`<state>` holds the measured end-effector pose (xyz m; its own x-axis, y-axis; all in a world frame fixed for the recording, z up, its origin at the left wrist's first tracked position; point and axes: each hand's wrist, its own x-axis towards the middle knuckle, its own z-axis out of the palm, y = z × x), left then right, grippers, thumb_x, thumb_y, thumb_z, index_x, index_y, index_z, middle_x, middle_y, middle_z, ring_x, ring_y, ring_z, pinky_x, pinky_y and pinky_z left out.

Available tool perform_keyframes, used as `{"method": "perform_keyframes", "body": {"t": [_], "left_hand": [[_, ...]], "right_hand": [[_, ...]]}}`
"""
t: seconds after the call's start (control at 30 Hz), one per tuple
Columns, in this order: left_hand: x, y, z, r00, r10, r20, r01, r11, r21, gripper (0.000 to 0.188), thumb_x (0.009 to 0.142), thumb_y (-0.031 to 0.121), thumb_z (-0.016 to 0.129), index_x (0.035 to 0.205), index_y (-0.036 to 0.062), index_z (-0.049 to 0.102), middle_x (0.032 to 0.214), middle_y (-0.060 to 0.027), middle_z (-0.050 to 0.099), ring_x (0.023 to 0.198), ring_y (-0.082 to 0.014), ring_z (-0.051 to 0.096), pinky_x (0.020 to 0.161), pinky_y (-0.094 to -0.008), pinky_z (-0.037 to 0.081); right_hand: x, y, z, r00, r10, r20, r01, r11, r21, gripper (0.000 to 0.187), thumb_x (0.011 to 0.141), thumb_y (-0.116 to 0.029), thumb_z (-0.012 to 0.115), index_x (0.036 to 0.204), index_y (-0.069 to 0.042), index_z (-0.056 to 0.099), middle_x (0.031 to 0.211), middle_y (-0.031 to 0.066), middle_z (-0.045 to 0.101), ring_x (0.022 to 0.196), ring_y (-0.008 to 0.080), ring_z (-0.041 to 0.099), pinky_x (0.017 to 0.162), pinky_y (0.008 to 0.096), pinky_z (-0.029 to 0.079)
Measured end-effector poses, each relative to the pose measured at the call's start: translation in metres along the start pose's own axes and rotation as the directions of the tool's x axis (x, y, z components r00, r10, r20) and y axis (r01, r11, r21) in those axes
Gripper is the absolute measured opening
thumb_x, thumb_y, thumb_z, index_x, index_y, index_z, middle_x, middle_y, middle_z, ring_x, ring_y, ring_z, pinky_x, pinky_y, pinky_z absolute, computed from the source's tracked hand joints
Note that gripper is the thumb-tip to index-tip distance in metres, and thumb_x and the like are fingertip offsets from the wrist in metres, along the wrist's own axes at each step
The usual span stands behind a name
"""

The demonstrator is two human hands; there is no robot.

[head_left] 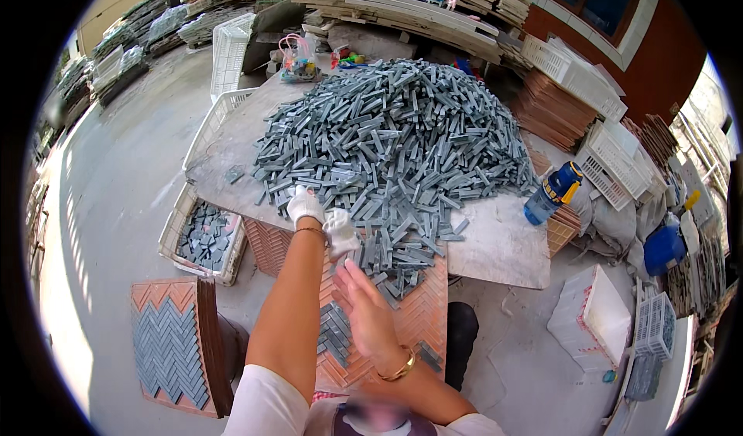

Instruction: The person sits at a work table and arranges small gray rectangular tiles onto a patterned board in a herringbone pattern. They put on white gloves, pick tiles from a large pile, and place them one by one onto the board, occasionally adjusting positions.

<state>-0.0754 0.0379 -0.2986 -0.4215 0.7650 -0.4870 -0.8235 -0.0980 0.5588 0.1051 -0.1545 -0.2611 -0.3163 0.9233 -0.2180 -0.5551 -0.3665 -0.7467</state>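
Observation:
My left hand [305,206], in a white work glove, is up at the near left edge of a big heap of grey stone strips [395,134]. A second white glove [341,233] hangs against its right side, seemingly held by it; the fingers are partly hidden. My right hand [362,310] is bare, its fingers stretched out just below the loose glove. Beneath it lies an orange-red herringbone mould [422,312], with grey strips [334,334] set in some of its slots.
A stack of moulds [172,343] stands at lower left, the top one filled with strips. Behind it is a white crate of grey pieces [203,238]. A blue bottle [552,193] stands on the board's right; a white box [590,318] sits on the floor at right.

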Motion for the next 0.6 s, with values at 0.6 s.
{"method": "perform_keyframes", "body": {"t": [0.6], "left_hand": [[-0.154,-0.129,0.023,0.699,-0.155,0.699,0.112,0.988,0.107,0.035,0.099,0.03,0.046,0.122,0.0052,0.053,0.112,-0.0003,0.057,0.101,-0.0091,0.053,0.086,-0.0216,0.043]], "right_hand": [[0.092,-0.064,-0.123,0.802,-0.594,-0.058,0.271,0.448,-0.852,0.047,0.098,-0.032,0.044,0.122,0.007,0.052,0.111,0.0211,0.06,0.097,0.0273,0.062,0.083,0.0352,0.049]]}}
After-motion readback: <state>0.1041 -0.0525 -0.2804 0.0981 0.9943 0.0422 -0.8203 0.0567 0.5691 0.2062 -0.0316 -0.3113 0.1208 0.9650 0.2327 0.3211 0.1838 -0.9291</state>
